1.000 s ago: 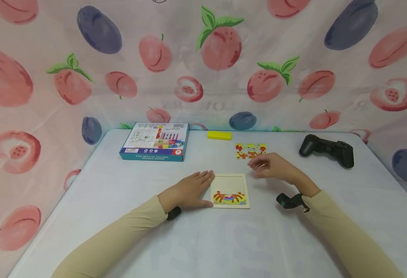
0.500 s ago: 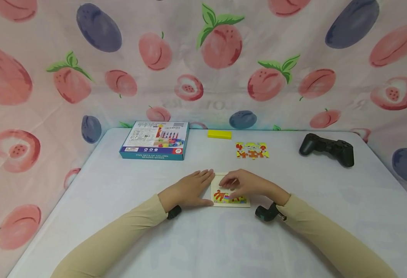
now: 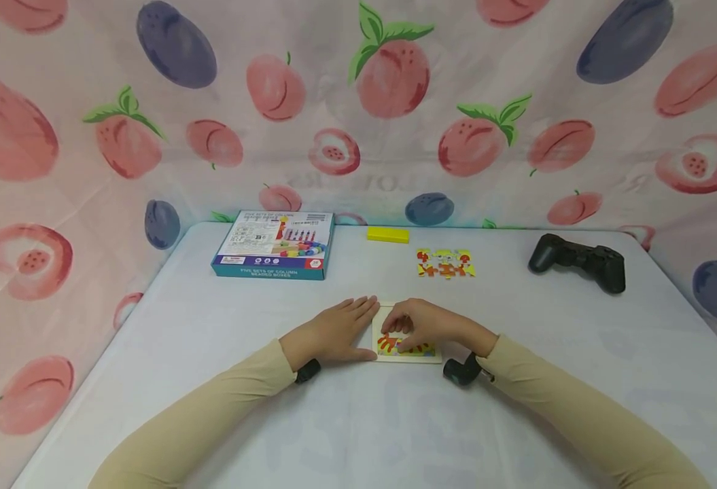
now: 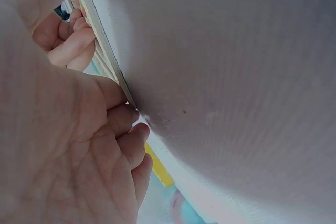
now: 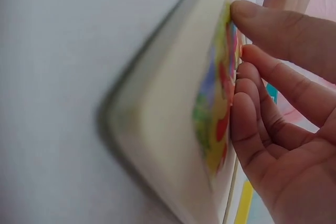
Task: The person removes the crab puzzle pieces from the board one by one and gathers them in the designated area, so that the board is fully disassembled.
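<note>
A square wooden puzzle tray (image 3: pixel 436 358) with a pale rim lies in front of the person, its lower part filled with colourful jigsaw pieces (image 3: pixel 422 349). Flat along its left edge rests the left hand (image 3: pixel 334 331), fingers extended; the left wrist view shows its fingertips (image 4: pixel 137 132) at the tray's side. Over the filled part, the right hand (image 3: pixel 425 322) pinches a small puzzle piece between thumb and index finger, with the other fingers curled. That piece is mostly hidden. In the right wrist view the thumb (image 5: pixel 262 17) touches the printed surface (image 5: pixel 218 103).
Beyond the tray lies a patch of loose jigsaw pieces (image 3: pixel 446 263). A yellow block (image 3: pixel 387 235) sits at the back edge, with a flat boxed toy (image 3: pixel 272 244) to its left. At the right back is a black game controller (image 3: pixel 577 263). A fruit-print curtain (image 3: pixel 334 81) hangs behind.
The right hand has come from beside the loose pieces, left and nearer, to over the tray, and shifted slightly further left since. The left hand has stayed at the tray's edge.
</note>
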{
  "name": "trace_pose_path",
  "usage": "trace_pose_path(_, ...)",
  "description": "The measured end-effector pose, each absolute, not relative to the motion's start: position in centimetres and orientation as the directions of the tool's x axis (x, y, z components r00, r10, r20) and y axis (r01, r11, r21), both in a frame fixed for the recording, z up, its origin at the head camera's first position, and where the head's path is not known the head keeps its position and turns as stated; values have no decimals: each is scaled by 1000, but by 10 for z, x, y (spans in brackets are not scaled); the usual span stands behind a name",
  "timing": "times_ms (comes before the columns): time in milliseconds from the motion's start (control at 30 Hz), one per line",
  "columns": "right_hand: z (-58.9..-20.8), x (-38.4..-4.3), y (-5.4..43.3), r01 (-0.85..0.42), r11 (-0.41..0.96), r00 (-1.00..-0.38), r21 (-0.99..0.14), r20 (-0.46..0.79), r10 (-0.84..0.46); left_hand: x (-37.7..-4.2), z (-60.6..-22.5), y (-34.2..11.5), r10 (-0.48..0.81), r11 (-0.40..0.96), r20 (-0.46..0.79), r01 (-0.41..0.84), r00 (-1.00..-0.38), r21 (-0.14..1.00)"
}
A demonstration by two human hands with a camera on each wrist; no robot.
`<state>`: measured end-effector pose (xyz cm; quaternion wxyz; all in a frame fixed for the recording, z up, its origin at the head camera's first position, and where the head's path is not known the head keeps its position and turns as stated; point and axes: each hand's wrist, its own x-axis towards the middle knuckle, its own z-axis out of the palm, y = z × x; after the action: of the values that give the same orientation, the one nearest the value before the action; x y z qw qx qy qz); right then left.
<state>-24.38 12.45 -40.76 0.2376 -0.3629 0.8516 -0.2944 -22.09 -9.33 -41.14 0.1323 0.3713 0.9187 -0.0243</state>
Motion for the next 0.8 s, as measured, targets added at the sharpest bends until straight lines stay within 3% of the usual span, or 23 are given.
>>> trace_pose_path(800, -414, -248, 123, -404, 515, -634, -756, -174, -753, -220, -411, -92, 661, 736, -268, 675, -700, 53)
